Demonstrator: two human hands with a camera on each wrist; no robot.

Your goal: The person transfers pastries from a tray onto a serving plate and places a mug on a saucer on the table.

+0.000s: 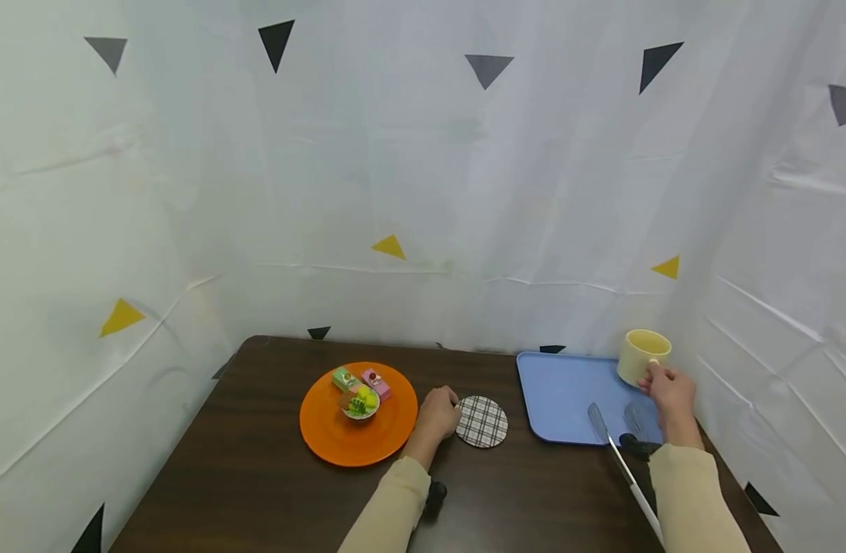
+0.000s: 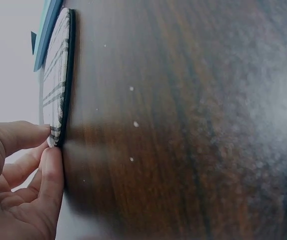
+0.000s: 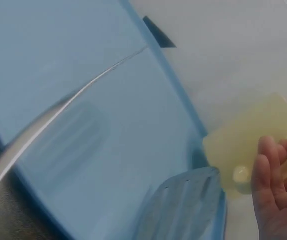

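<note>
My left hand [image 1: 437, 413] pinches the near edge of a round black-and-white plaid coaster [image 1: 481, 422] between thumb and fingers. In the left wrist view, the coaster [image 2: 58, 75] has a dark underside and lies at the table surface. My right hand [image 1: 670, 392] grips the handle of a pale yellow mug [image 1: 637, 357] at the blue tray's back right corner. The right wrist view shows fingers around the handle of this mug [image 3: 248, 135]; whether its base touches the tray [image 1: 561, 392] cannot be told. A slotted metal head [image 3: 183, 205] lies close to the mug.
A long metal utensil, perhaps tongs [image 1: 626, 472], reaches from the tray to the table's front. Left of the coaster, an orange plate [image 1: 326, 438] bears toy-like cakes [image 1: 376, 382] and a small bowl of food [image 1: 361, 403]. White curtains [image 1: 423, 169] surround the dark wooden table [image 1: 257, 476].
</note>
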